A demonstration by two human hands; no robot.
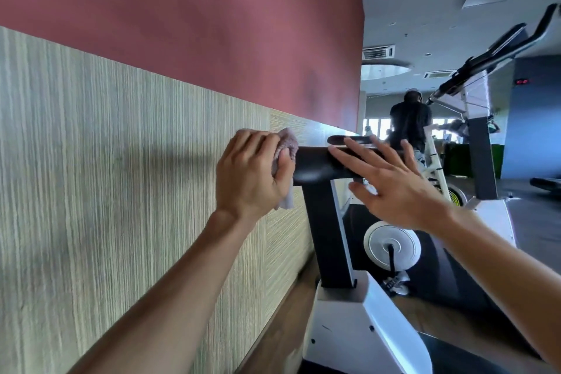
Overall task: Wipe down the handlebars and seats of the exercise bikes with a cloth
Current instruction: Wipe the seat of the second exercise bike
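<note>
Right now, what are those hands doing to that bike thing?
A person is cleaning an exercise bike that stands beside a wall. The left hand grips a pinkish cloth and presses it against the end of the black saddle. The right hand is open, its fingers spread flat and reaching onto the saddle's top, seemingly to steady it. The saddle sits on a black post above the white frame. Further back stands another bike, with a person in dark clothes beyond it.
</note>
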